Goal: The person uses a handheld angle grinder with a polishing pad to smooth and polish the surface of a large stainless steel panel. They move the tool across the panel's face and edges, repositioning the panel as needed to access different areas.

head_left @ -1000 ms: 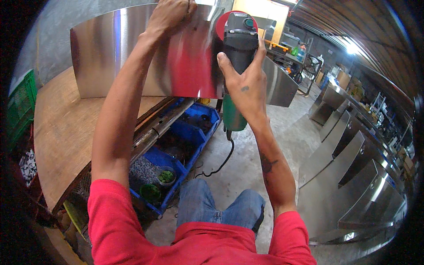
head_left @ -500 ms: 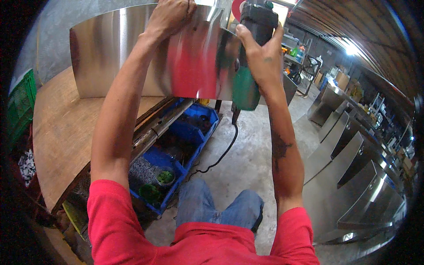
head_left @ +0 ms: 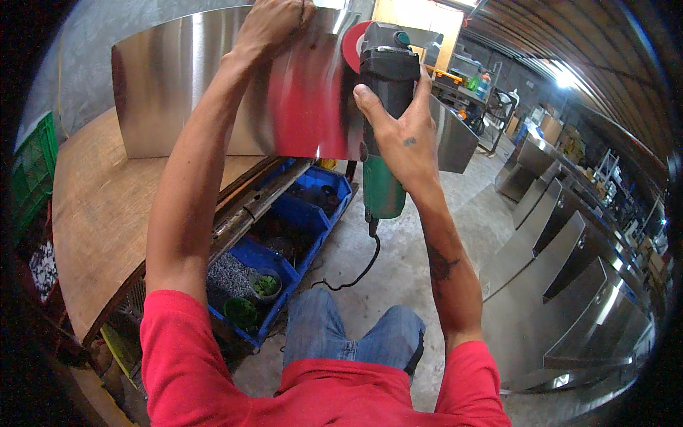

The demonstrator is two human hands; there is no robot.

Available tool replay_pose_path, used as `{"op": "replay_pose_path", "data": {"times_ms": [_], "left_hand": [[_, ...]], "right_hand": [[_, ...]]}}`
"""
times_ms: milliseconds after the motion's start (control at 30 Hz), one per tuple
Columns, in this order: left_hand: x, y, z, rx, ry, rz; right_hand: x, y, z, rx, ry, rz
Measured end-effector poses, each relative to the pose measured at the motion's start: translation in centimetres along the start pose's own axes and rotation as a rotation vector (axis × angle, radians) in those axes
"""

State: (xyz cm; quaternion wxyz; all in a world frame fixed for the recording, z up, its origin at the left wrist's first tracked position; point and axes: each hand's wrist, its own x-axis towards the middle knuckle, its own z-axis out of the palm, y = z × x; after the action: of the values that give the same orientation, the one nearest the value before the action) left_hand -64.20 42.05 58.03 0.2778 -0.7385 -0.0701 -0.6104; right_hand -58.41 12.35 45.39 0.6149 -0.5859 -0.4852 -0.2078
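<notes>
A shiny stainless steel sheet (head_left: 167, 92) stands on edge on the wooden table, its polished face reflecting my red shirt. At its top edge, my left hand (head_left: 274, 30) is closed on the metal, with the fingertips partly cut off by the frame. My right hand (head_left: 407, 142) grips an angle grinder (head_left: 385, 191) with a green body and black head, held upright. The grinder's red disc (head_left: 353, 47) is at the sheet's right edge; whether it touches the metal I cannot tell. A black cord (head_left: 366, 267) hangs from the grinder's lower end.
The wooden tabletop (head_left: 99, 213) curves along my left. Below it sit blue bins (head_left: 321, 238) holding grey granules and small green containers. Several bent steel panels (head_left: 562, 263) stand on the floor to my right. A green crate (head_left: 35, 174) is at far left.
My right hand has moved left and slightly down with the grinder, bringing the red disc to the sheet's right edge. My left hand and the sheet are nearly unmoved.
</notes>
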Motion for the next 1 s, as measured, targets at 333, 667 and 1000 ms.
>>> {"op": "replay_pose_path", "data": {"times_ms": [333,667,1000], "left_hand": [[0.0,0.6,-0.5,0.022,-0.013,0.004],[-0.1,0.4,-0.1,0.044,-0.03,0.024],[0.0,0.0,0.2,0.014,-0.038,0.002]], "right_hand": [[4.8,-0.2,-0.3,0.114,0.039,-0.035],[2.6,0.1,-1.9,0.115,0.038,0.009],[-1.1,0.6,-0.5,-0.042,0.018,0.028]]}}
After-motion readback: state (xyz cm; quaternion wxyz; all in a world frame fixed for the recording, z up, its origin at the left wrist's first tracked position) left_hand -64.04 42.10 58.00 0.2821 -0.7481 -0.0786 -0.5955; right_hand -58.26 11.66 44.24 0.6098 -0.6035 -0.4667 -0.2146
